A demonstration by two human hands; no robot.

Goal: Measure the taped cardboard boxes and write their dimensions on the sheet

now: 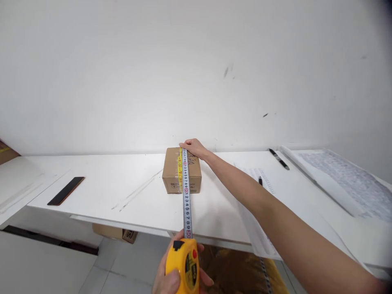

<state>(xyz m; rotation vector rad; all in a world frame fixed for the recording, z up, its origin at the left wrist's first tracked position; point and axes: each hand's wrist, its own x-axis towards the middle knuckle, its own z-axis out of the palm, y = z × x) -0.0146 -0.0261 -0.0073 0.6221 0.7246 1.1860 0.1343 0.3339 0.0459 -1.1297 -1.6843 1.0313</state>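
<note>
A small cardboard box [170, 167] sits on the white desk near the wall, with yellow printed tape along its top. In my left hand [171, 281] is a yellow tape measure [183, 265], held below the desk's front edge. Its white blade [187, 208] runs from the case across the top of the box to the far edge, with the red 30 mark by the case. My right hand [194, 148] pinches the blade's end at the box's far edge. Handwriting on the box top is partly covered by that hand.
To the left lies a flat black bar [65, 191]. On the right are printed sheets [260, 173], a black pen [279, 159] and a stack of papers [352, 179]. Another cardboard box [113, 231] and a brown bundle [226, 267] are under the desk [134, 204].
</note>
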